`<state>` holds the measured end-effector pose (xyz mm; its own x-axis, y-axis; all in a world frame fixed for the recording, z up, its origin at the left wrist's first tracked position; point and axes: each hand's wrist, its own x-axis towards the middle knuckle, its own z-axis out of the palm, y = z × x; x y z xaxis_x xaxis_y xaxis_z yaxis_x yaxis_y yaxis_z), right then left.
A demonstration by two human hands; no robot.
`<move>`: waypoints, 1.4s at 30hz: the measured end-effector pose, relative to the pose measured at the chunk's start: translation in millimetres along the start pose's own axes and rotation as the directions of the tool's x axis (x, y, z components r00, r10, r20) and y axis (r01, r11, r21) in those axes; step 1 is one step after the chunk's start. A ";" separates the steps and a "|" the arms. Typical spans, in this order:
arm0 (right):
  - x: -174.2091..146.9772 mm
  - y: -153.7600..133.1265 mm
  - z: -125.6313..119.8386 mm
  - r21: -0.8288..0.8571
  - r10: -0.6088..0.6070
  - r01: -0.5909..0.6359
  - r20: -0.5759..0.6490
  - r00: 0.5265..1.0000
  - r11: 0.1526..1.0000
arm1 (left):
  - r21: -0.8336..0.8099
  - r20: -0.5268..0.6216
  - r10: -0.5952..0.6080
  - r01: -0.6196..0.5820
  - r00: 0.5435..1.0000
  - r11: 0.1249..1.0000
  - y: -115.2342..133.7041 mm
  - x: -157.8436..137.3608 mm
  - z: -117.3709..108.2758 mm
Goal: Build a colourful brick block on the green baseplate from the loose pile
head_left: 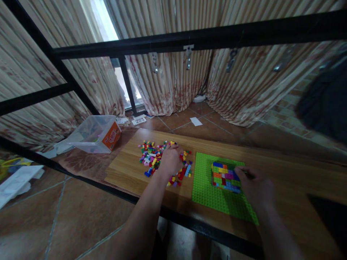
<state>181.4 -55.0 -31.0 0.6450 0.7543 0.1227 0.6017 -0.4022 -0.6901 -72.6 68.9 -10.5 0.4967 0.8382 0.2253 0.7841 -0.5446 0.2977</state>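
Note:
My left hand (171, 159) reaches down into a pile of small loose toy bricks (151, 159) in many colours. Its fingertips are hidden behind the back of the hand and among the bricks. To the right, a green studded baseplate (204, 187) carries a low rectangular block of joined bricks (224, 177), in blue, orange, red, purple and other colours. My right hand (256, 186) is at the block's right edge, fingers bent and drawn together. Whether a loose brick sits between those fingers cannot be made out.
All this lies on a long wooden board (127, 166) with a dark front edge. A clear plastic bin (92, 133) with an orange label stands beyond its left end. A black metal bar (173, 45) with hanging clips crosses ahead, before curtains (173, 83). A dark flat object (329, 213) lies at right.

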 end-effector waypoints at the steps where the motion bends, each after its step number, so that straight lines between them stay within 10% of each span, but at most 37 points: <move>1: -0.4 -0.6 -0.1 -0.004 -0.012 0.012 0.000 1.000 1.000 | 0.008 0.016 -0.009 0.009 1.000 1.000 1.8 -0.4 0.3; 11: -3.4 -1.9 -0.6 0.054 -0.054 0.055 -0.010 0.998 0.997 | 0.009 0.084 -0.172 0.172 0.981 0.985 5.7 -2.1 3.6; 18: -17.8 -29.7 5.4 0.375 -0.089 0.173 -0.231 0.969 0.911 | -0.432 -0.033 -0.035 0.018 0.999 0.902 22.2 -8.9 1.0; 28: -41.7 -75.0 37.6 0.765 -0.157 -0.081 0.233 0.960 0.638 | -0.564 -0.192 0.149 -0.233 0.970 0.792 67.3 -20.6 -5.0; 42: -44.4 -83.2 38.3 0.881 -0.102 -0.314 0.370 0.923 0.354 | -0.820 -0.026 0.091 -0.073 0.996 0.568 56.8 -23.7 -6.7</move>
<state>84.6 -35.2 -6.3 0.3601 0.9295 -0.0803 -0.4045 0.0779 -0.9112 -42.3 17.9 7.2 0.5560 0.7844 0.2751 0.1035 -0.3937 0.9134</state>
